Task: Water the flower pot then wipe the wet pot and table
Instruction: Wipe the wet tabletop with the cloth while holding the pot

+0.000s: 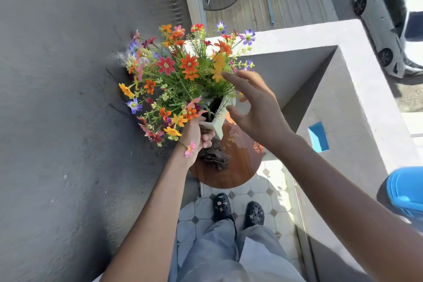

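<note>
Nearest the camera, the person's black clogs [238, 209] stand on the tiled floor [263, 186] before a small round wooden bench [242, 162]. A dark crumpled cloth [214, 155] lies on the bench's left part. Above it, the left hand [196, 137] is clamped on the near corner of the white flower pot [218, 121], which is tilted over the bench. The right hand [254, 107] hovers just beside the pot's right rim, fingers spread and holding nothing. Colourful flowers [180, 71] fan out toward the grey wall [57, 98].
</note>
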A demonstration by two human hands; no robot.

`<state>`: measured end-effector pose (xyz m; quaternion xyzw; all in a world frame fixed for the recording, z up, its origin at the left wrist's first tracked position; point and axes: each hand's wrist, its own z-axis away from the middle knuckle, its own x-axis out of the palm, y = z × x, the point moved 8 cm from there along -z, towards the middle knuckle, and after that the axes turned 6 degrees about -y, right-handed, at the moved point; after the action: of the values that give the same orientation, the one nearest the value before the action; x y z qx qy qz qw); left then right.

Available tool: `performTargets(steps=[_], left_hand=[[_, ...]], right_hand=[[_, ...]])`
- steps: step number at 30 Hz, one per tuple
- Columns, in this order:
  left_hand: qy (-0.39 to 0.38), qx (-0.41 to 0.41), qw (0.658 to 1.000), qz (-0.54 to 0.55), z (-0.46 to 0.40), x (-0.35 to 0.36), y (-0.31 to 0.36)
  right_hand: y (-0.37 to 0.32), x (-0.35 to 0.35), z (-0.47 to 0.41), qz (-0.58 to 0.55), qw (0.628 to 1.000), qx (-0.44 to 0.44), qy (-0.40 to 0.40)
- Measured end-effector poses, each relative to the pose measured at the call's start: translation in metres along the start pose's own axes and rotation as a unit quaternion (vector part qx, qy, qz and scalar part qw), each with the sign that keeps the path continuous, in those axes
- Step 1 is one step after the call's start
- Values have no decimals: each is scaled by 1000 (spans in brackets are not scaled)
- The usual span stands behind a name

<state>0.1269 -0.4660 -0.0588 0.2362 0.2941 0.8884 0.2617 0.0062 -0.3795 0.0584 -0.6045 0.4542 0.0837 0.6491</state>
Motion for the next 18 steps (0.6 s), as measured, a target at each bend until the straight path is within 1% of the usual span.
performTargets(steps=[2,4,5,6,7,9,10,11,14,16,18], left_hand=[[4,0,1000,18,-1,-2,1],[7,1,1000,24,-1,-3,2],[8,2,1000,24,-2,-3,2],[10,3,1000,22,-3,-3,2],[12,4,1000,18,-3,-4,3],[15,9,1000,13,-4,-5,7],[16,12,1000,13,-5,-5,9],[17,14,1000,13,-7,-6,10],[24,24,999,15,-13,-7,14],[26,31,999,14,-16,-6,16],[29,34,999,2,-19,-6,20]], right_hand=[[3,-3,17,-42,996,14,77],[13,2,42,-49,985,37,161],[21,16,52,-46,984,51,165],[36,40,59,-46,988,71,128],[54,72,64,-46,992,101,56],[89,140,76,-31,980,165,-104],[101,167,81,-17,973,175,-153],[108,190,82,2,968,171,-182],[114,239,68,47,965,157,-207],[124,258,59,49,961,188,-194],[134,270,57,81,961,192,-184]])
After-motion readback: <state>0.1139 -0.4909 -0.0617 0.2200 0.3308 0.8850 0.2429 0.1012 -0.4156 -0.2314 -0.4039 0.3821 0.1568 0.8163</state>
